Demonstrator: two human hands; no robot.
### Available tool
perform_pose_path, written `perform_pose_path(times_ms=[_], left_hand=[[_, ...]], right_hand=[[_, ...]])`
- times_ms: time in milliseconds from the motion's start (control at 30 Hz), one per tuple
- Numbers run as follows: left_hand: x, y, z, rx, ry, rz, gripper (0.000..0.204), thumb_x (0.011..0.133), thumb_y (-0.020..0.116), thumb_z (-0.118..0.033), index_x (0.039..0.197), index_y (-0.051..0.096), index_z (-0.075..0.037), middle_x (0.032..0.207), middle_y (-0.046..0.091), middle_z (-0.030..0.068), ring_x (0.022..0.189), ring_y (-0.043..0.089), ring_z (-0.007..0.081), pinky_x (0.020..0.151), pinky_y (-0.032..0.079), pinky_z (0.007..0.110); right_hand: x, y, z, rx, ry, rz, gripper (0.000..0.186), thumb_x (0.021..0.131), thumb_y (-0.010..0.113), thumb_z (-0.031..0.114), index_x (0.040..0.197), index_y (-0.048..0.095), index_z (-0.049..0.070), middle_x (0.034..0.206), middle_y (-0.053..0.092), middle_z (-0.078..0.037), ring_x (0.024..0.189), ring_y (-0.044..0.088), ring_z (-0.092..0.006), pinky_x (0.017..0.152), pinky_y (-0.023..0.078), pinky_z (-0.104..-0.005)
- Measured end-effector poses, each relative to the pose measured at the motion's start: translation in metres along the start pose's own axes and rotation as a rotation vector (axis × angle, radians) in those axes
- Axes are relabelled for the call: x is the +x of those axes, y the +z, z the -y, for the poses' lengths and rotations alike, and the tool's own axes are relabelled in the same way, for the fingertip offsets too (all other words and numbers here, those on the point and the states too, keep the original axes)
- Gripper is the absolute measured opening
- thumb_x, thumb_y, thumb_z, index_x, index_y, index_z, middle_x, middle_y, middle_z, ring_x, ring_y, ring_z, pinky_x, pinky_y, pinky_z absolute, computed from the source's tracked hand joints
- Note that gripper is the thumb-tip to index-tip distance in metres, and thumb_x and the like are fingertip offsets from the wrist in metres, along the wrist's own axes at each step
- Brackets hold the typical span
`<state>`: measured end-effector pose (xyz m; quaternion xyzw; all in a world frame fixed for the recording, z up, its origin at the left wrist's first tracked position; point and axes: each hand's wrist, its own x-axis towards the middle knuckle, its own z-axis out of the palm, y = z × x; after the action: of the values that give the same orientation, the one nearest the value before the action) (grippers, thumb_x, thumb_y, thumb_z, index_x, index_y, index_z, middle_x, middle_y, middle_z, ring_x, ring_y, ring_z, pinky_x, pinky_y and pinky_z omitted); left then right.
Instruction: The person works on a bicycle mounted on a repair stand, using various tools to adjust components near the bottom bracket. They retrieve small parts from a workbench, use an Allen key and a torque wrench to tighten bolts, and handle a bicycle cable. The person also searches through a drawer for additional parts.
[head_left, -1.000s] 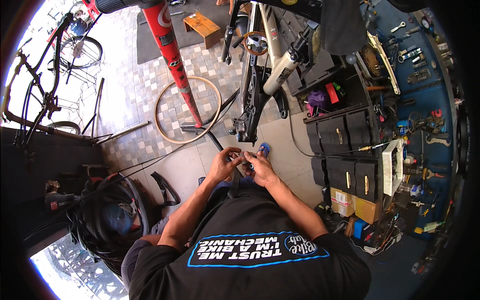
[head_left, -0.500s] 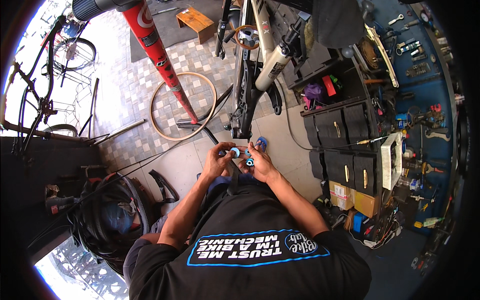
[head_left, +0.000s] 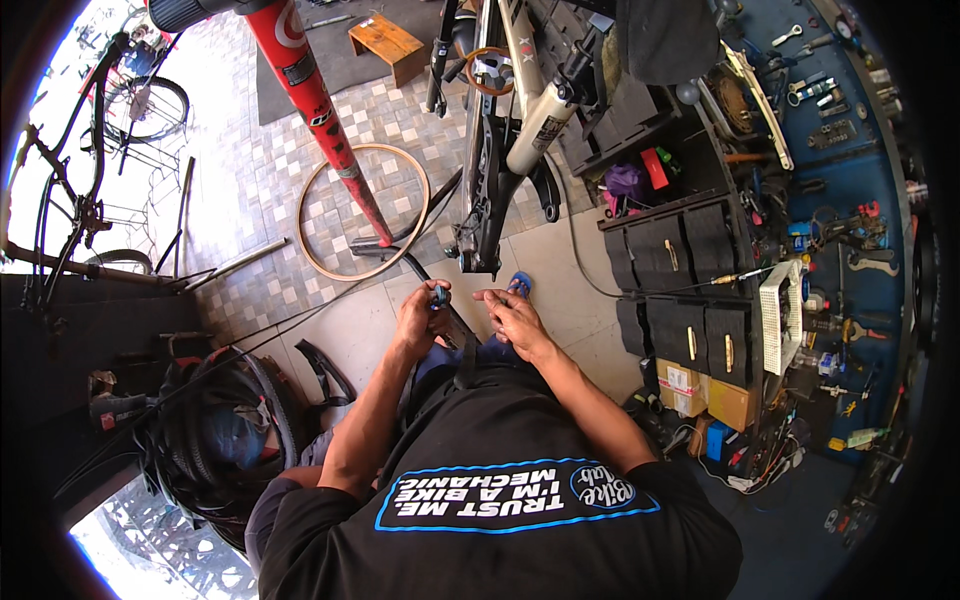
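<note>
My left hand (head_left: 422, 318) is closed around small blue round parts (head_left: 438, 296), which show at its fingertips; their exact kind is too small to make out. To the right, apart from it, my right hand (head_left: 514, 324) has its index finger stretched toward the left hand and the others loosely bent. I see nothing in its grasp. Just beyond both hands hangs a bicycle frame (head_left: 535, 125) with a dark lower end (head_left: 482, 245), touched by neither hand.
A red stand post (head_left: 318, 110) slants down at left, passing a bare rim (head_left: 303, 225) on the tiled floor. Tyres (head_left: 190, 440) are piled at lower left. A black drawer cabinet (head_left: 680, 290), a white basket (head_left: 782, 315) and a blue tool board (head_left: 850, 190) stand at right.
My hands have drawn apart. The blue parts, earlier spread between both hands, now show only in my left hand, and my right index finger has stretched out.
</note>
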<state>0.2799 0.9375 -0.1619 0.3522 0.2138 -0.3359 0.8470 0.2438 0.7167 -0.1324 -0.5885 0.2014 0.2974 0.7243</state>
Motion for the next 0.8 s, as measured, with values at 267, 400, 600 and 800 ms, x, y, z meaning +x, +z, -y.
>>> perform_pose_path(times_ms=[267,400,600,800], left_hand=[[-0.002,0.003,-0.007,-0.265,-0.125,-0.112,0.022,0.106,0.042,-0.022,0.118,0.057,-0.011,0.089,0.055,0.0042,0.048,0.031,0.0085,0.042,0.023,0.024],[-0.001,-0.001,-0.009,-0.308,-0.107,-0.102,0.02,0.105,0.044,-0.023,0.118,0.056,-0.012,0.09,0.056,0.005,0.048,0.03,0.0086,0.041,0.023,0.023],[-0.005,-0.001,-0.019,-0.241,-0.168,-0.123,0.021,0.102,0.048,-0.024,0.119,0.055,-0.014,0.089,0.055,0.0035,0.051,0.032,0.0089,0.039,0.023,0.021],[-0.002,0.023,-0.024,-0.213,-0.218,-0.072,0.021,0.102,0.05,-0.028,0.117,0.057,-0.016,0.088,0.053,0.0012,0.054,0.036,0.0095,0.037,0.022,0.021]], right_hand=[[-0.008,0.004,0.013,0.311,0.026,0.064,0.03,0.108,0.055,0.026,0.134,0.064,0.013,0.09,0.052,0.004,0.074,0.05,-0.0059,0.063,0.045,-0.0233],[-0.005,0.007,0.005,0.241,0.035,0.049,0.033,0.11,0.052,0.032,0.135,0.063,0.013,0.097,0.059,0.002,0.077,0.055,-0.0081,0.066,0.048,-0.0249],[-0.012,0.018,0.017,0.501,0.134,0.023,0.03,0.108,0.056,0.036,0.126,0.064,0.013,0.096,0.065,-0.001,0.081,0.063,-0.0123,0.068,0.052,-0.0275],[-0.003,0.003,-0.001,0.214,0.107,0.042,0.042,0.106,0.056,0.048,0.1,0.068,0.009,0.082,0.065,-0.002,0.066,0.058,-0.0112,0.06,0.048,-0.0282]])
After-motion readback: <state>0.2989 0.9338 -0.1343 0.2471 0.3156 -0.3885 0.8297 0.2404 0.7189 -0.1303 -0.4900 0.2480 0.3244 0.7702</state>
